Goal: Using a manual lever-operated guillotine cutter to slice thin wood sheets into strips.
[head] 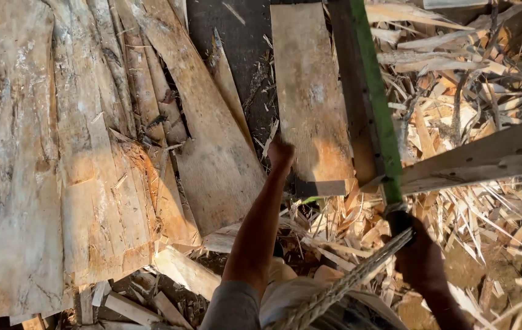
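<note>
My left hand [280,153] reaches forward and touches the left edge of a flat rectangular veneer sheet [311,98]; whether its fingers grip that edge I cannot tell. My right hand [417,247] is closed around the lower end of a long green-edged bar [376,98] that runs up and away from me. A thick twisted rope [346,284] crosses from that hand toward my lap. The veneer sheet lies right beside the bar.
A pile of thin wood veneer sheets [84,159] covers the left side. Wood scraps and splinters [456,104] heap up on the right. A pale wooden beam [487,156] slants across the right. Dark ground [236,43] shows between the sheets.
</note>
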